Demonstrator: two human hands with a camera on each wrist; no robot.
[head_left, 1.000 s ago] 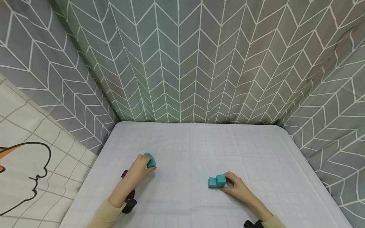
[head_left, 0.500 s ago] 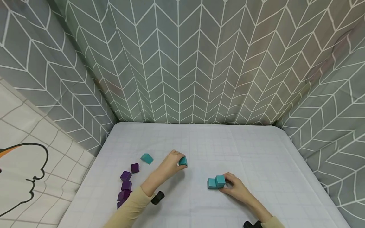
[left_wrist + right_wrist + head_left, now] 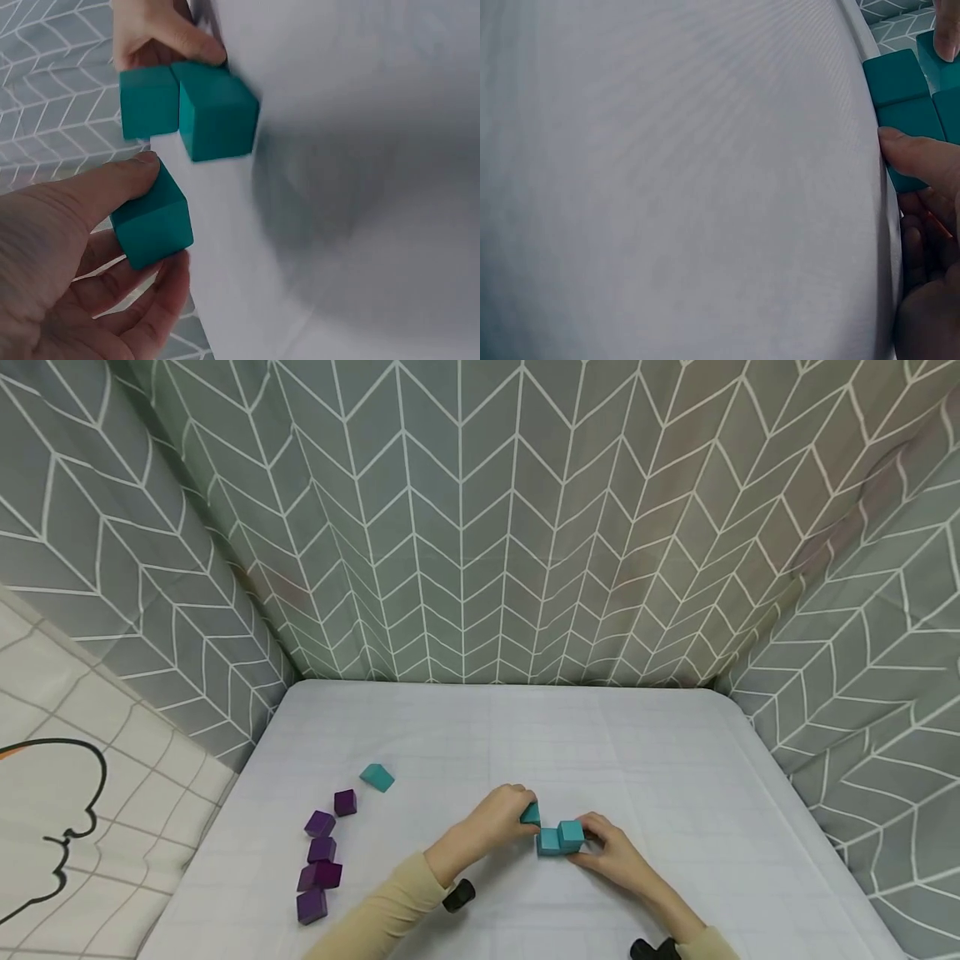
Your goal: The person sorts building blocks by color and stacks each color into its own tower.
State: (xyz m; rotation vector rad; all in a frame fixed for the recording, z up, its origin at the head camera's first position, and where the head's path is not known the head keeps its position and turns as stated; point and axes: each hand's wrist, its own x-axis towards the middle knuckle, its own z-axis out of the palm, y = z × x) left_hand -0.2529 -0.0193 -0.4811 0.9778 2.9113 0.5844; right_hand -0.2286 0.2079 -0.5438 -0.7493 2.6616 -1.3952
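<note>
My left hand (image 3: 491, 821) pinches a teal block (image 3: 152, 225) between thumb and fingertips, just left of a small group of teal blocks. The thumb lies along one face of it in the left wrist view. On the other side of the group, my right hand (image 3: 613, 853) grips a teal block (image 3: 571, 836) with thumb and fingers. Against that one sits another teal block (image 3: 548, 841), lower in the head view. In the right wrist view a teal block (image 3: 896, 77) adjoins the gripped ones, and a left fingertip (image 3: 946, 37) shows beside them.
Several purple blocks (image 3: 321, 849) form a rough line at the table's left side. A lone teal block (image 3: 377, 777) lies beyond them. The white-covered table (image 3: 645, 743) is bounded by patterned grey curtains (image 3: 480, 527) at the back and sides.
My left hand has carried its teal block rightward from the left side to beside the group, leaving another teal block behind. My right hand stays at the group.
</note>
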